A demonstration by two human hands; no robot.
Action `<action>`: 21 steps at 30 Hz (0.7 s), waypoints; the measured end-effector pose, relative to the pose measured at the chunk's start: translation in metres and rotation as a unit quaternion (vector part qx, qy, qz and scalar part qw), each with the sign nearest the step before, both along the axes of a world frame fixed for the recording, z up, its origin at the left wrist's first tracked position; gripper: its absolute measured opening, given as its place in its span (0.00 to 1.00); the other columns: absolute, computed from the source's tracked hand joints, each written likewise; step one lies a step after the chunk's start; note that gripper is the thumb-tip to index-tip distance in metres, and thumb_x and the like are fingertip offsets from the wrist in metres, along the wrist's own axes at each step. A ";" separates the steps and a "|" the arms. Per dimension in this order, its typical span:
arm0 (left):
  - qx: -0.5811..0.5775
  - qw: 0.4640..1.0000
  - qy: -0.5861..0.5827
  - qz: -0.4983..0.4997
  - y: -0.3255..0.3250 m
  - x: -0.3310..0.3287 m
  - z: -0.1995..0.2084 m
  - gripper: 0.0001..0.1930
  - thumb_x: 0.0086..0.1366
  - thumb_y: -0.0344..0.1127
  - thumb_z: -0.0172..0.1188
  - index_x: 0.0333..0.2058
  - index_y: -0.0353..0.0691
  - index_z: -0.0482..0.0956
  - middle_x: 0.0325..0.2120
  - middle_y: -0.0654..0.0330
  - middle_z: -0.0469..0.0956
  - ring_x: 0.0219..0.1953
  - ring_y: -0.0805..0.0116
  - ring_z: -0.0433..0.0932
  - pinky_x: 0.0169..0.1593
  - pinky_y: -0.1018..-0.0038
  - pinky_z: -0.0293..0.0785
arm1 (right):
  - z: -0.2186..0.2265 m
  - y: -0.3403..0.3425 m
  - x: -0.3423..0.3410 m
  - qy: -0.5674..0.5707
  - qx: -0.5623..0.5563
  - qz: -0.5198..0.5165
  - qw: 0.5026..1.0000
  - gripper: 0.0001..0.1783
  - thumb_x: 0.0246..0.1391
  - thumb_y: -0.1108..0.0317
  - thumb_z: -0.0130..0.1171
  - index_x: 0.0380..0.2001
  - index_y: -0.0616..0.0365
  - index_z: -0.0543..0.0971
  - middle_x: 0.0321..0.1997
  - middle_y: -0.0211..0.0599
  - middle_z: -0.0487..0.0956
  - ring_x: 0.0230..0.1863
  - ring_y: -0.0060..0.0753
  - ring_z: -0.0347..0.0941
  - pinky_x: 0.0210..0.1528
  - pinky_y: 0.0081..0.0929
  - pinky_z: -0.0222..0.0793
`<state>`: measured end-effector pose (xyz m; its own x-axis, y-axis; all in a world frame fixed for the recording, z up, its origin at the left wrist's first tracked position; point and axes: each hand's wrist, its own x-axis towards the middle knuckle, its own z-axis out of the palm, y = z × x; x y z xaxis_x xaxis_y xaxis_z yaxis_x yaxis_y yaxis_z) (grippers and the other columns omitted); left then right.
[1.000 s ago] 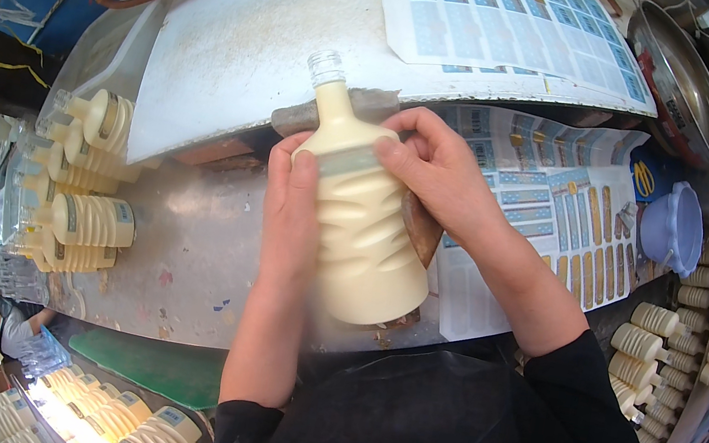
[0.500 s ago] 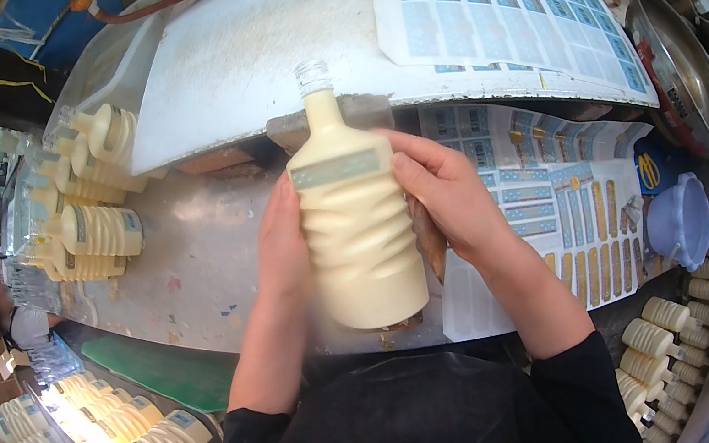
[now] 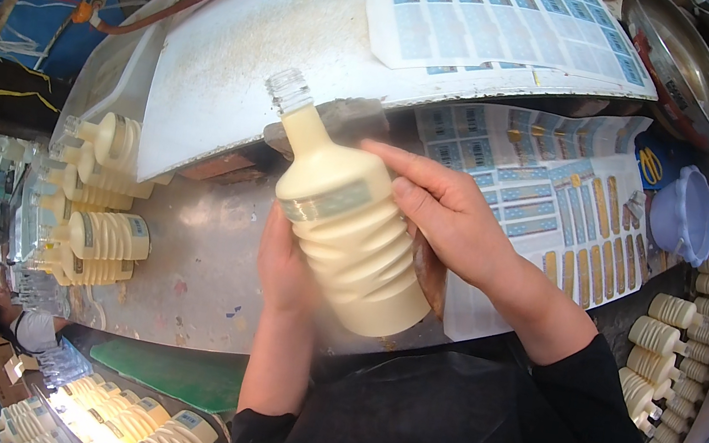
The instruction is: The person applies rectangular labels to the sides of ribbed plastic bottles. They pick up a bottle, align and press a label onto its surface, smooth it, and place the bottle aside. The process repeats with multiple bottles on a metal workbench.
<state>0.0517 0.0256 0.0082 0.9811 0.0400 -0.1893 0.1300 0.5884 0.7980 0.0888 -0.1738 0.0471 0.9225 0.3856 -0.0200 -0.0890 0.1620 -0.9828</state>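
A cream-coloured bottle (image 3: 358,259) with a wavy ribbed body and a clear threaded mouth leans to the left between my two hands. A greyish, shiny label strip (image 3: 330,202) runs across its upper body. My left hand (image 3: 282,256) supports the left side, its fingers mostly hidden behind the bottle. At the upper right side, my right hand (image 3: 441,200) grips the bottle by the edge of the strip, thumb and forefinger on it. Under that hand a brown, wood-like piece (image 3: 429,275) shows beside the bottle.
Label sheets (image 3: 552,206) lie to the right; more sheets (image 3: 506,27) rest on the white board (image 3: 261,49). Similar bottles (image 3: 107,233) stand at left, lower left and right. A lilac bucket (image 3: 683,216), blue-yellow scissors (image 3: 651,166) and metal pan (image 3: 690,66) are at right. Another person (image 3: 31,328) is at far left.
The bottle has turned and its neck has shifted left and down; the label strip now looks more curved. Both hands still hold it, the right one slightly lower.
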 end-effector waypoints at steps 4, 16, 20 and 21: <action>-0.085 0.996 -0.017 0.001 -0.005 -0.007 0.011 0.31 0.82 0.53 0.31 0.68 0.34 0.64 0.65 0.49 0.71 0.65 0.55 0.72 0.70 0.57 0.66 | -0.004 -0.005 0.002 0.065 0.080 0.012 0.995 0.27 0.73 0.62 0.51 0.69 0.65 0.70 0.62 0.39 0.79 0.60 0.23 0.74 0.62 0.22 0.70; 0.090 0.995 -0.034 0.031 -0.018 -0.015 0.035 0.31 0.73 0.35 0.59 0.70 0.32 0.63 0.63 0.53 0.72 0.62 0.66 0.73 0.65 0.69 0.69 | 0.012 0.005 -0.001 0.042 -0.026 -0.030 0.998 0.25 0.71 0.57 0.59 0.60 0.67 0.78 0.52 0.34 0.83 0.52 0.20 0.76 0.56 0.22 0.72; 0.108 0.993 -0.033 0.032 -0.018 -0.016 0.031 0.34 0.70 0.38 0.64 0.69 0.31 0.64 0.64 0.51 0.70 0.63 0.64 0.71 0.66 0.69 0.67 | 0.008 0.006 0.000 0.042 -0.004 -0.036 0.998 0.27 0.71 0.56 0.59 0.61 0.67 0.77 0.53 0.35 0.83 0.53 0.21 0.76 0.57 0.22 0.72; 0.118 0.992 -0.034 0.035 -0.018 -0.016 0.031 0.34 0.70 0.40 0.64 0.69 0.31 0.64 0.64 0.50 0.69 0.63 0.64 0.70 0.66 0.69 0.67 | 0.006 0.005 0.000 0.044 0.001 -0.037 0.998 0.27 0.71 0.55 0.59 0.61 0.67 0.77 0.53 0.35 0.83 0.53 0.21 0.76 0.57 0.23 0.72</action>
